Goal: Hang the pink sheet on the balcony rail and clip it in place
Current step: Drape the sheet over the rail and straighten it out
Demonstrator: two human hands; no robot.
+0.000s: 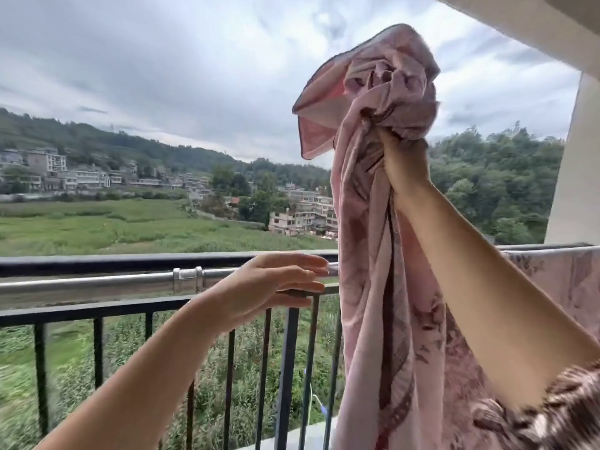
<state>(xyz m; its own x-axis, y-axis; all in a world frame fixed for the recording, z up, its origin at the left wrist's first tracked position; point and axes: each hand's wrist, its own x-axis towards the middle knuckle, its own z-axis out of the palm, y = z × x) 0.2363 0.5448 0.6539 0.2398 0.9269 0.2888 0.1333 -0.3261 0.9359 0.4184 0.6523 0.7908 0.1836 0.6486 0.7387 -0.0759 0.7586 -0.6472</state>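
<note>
head view at a balcony. the pink sheet is held up in a bunch by the right hand, which is raised well above the balcony rail. its fingers are curled tightly into the gathered cloth. a crumpled mass of fabric is seen above the fist, with a dark-edged corner flopping out to the left. from the fist the sheet hangs in a long twisted fall, by which the rail is covered where the two cross, and it runs out of the lower edge of the view. a darker print is shown on the pink ground.

the left hand is held out flat at rail height, fingers straight and together, thumb below, with nothing gripped. its fingertips are placed just beside the hanging sheet; contact cannot be told. behind this hand a steel tube with a joint sleeve is seen just under the black top bar, with black upright bars below.

at far right, patterned cloth is draped over the rail; whether it belongs to the same sheet cannot be told. a brown-and-white cuff is seen on the right arm, and a pale pillar stands at the right. beyond the rail, green fields, buildings, wooded hills and a clouded sky are shown.
</note>
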